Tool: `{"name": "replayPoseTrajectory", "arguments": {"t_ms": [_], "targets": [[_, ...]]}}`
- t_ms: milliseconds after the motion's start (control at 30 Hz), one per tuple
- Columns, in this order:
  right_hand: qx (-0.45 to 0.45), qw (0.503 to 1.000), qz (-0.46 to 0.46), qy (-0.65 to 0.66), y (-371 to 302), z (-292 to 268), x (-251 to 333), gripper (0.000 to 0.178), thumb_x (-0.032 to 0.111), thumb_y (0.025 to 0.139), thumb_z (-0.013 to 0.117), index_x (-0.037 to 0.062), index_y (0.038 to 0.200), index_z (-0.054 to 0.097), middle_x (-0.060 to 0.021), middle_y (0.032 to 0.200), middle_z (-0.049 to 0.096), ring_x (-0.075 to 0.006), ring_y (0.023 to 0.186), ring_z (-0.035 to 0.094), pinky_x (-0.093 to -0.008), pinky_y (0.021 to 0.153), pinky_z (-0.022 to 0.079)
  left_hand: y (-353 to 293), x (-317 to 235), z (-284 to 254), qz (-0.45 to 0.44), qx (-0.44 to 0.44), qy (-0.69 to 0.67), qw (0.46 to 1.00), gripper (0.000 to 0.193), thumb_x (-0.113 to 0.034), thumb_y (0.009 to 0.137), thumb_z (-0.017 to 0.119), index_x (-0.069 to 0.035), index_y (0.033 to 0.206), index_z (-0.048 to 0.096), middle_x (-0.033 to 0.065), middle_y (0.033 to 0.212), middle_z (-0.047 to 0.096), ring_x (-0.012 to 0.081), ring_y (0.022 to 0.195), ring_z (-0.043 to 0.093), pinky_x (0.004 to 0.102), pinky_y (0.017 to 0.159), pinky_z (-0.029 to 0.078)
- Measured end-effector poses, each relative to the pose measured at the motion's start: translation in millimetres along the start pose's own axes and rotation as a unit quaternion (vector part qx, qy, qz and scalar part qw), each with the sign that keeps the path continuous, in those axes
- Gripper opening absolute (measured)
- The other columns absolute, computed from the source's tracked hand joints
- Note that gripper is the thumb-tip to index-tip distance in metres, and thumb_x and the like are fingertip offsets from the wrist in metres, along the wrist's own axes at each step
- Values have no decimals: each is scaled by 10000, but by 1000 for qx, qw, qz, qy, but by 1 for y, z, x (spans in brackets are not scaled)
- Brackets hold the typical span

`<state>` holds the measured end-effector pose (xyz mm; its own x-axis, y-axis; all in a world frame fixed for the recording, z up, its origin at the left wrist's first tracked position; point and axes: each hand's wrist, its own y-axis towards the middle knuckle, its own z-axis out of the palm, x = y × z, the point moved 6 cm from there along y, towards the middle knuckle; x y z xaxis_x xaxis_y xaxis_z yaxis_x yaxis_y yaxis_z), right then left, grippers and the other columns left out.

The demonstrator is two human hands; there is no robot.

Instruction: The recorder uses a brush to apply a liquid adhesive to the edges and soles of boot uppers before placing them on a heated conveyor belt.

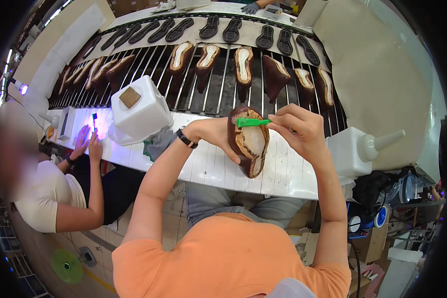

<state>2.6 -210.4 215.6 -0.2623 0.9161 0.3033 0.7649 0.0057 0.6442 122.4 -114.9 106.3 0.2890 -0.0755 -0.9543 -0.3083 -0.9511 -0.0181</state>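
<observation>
My left hand (214,134) is wrapped around the side of a dark brown shoe upper (254,144), tilted bottom up above the white bench. Its underside shows a pale insole and a tan, roughened, folded-in edge. Pinched in my right hand (299,128) is a small green brush (249,122) like a toothbrush. The brush head lies over the far end of the underside, seemingly touching it; its bristles are hidden.
White jugs stand left (139,109) and right (350,151), the right one with a nozzle. Beyond, brown shoe uppers (243,69) rest on a roller conveyor (213,99), with black soles (232,31) behind. At left sits a co-worker (59,188), hands near a violet light.
</observation>
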Motion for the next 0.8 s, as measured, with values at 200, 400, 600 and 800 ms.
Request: {"name": "replayPoseTrajectory", "arguments": {"t_ms": [200,400,600,800], "targets": [[61,995,-53,-57,19,6,-8,145,199,740,737,84,754,649,-9,719,584,-191,572,571,-307,512,454,12,24,-21,3,37,-56,998,709,-154,630,875,-3,1225,521,78,1140,630,143,1035,577,298,913,480],[146,985,56,77,14,11,-43,159,180,734,746,52,761,657,-30,746,610,-209,591,580,-298,529,453,11,47,-26,-19,49,-72,996,696,-84,642,855,12,1241,514,81,1163,626,128,1048,564,291,915,472],[105,968,170,152,-34,31,-69,143,76,711,768,4,777,664,-61,757,631,-166,691,622,-273,582,449,-1,66,-23,-28,-5,-203,979,695,-46,629,852,13,1235,517,76,1179,618,139,1070,553,306,935,461],[64,906,385,161,-160,8,-65,139,168,718,768,79,793,692,-27,756,656,-169,650,578,-299,596,432,-32,147,-19,-34,-262,-228,937,711,-146,687,806,17,1287,462,72,1242,553,198,1167,491,332,1028,364]]}}
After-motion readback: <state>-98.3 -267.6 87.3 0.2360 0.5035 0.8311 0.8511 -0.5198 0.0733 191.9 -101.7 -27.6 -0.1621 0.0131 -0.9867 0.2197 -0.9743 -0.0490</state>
